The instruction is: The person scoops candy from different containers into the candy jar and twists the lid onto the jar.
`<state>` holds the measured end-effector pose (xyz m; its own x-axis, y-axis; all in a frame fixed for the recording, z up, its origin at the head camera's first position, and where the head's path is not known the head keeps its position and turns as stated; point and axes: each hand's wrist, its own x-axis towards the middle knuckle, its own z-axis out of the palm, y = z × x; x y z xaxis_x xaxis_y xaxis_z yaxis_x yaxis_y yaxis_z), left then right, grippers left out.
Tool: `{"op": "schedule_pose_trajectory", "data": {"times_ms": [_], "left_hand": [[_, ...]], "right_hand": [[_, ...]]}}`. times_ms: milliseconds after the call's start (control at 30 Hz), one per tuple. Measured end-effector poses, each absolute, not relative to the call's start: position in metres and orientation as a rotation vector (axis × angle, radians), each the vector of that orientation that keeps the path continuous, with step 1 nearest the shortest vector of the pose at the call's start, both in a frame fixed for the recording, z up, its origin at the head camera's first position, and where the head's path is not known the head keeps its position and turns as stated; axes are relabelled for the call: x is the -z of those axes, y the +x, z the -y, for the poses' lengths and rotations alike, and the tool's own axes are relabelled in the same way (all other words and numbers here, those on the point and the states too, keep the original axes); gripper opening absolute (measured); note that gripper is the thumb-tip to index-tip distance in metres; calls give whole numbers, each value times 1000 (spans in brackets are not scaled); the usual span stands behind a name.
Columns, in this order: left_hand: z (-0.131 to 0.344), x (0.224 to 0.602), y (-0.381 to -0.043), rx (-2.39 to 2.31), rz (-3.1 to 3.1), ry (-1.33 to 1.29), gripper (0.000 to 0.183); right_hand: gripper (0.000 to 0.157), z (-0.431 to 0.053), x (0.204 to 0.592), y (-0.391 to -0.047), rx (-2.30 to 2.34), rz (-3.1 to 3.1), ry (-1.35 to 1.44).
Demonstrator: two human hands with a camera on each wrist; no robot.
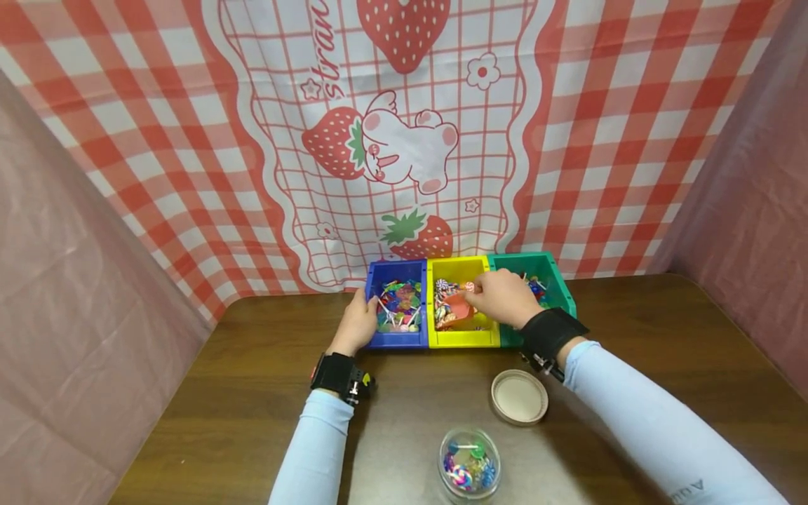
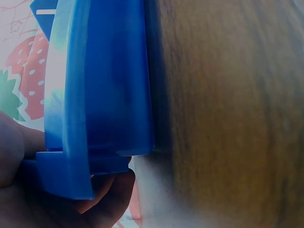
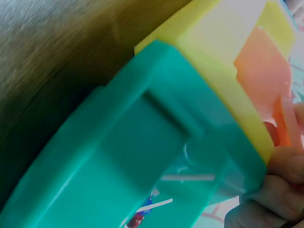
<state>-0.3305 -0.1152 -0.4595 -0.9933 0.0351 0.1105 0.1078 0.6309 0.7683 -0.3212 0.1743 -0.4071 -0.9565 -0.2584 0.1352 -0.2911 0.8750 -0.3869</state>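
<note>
My left hand (image 1: 355, 324) grips the outer side of the blue bin (image 1: 396, 341), thumb over the rim; in the left wrist view the fingers curl beneath the bin's blue lip (image 2: 71, 175). Colourful candies and white-stick lollipops fill this bin. Beside it stands the yellow bin (image 1: 463, 339), holding small swirled, striped candies. My right hand (image 1: 508, 298) reaches over it and pinches the handle of a coral-orange scoop (image 1: 457, 308), whose blade is down among the candies. In the right wrist view the scoop (image 3: 266, 71) shows beyond the green bin (image 3: 128, 142).
The green bin (image 1: 562, 280) adjoins the yellow one, with lollipops inside, partly hidden by my right hand. Nearer me on the wooden table (image 1: 252, 414) stand a clear jar (image 1: 468, 491) of candies and a round lid (image 1: 520, 397). A checked strawberry cloth (image 1: 606, 140) hangs behind.
</note>
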Motion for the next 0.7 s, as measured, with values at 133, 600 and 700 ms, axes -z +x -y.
{"op": "schedule_pose_trajectory", "data": {"times_ms": [133, 600, 700], "left_hand": [[115, 458, -329, 1313, 2756, -123, 38], [114, 461, -328, 1274, 2738, -138, 35], [114, 460, -328, 1281, 2736, -131, 36]], "right_hand": [[49, -182, 406, -322, -695, 2963, 448], [46, -174, 418, -318, -579, 2857, 544], [46, -171, 418, -316, -559, 2855, 532]]}}
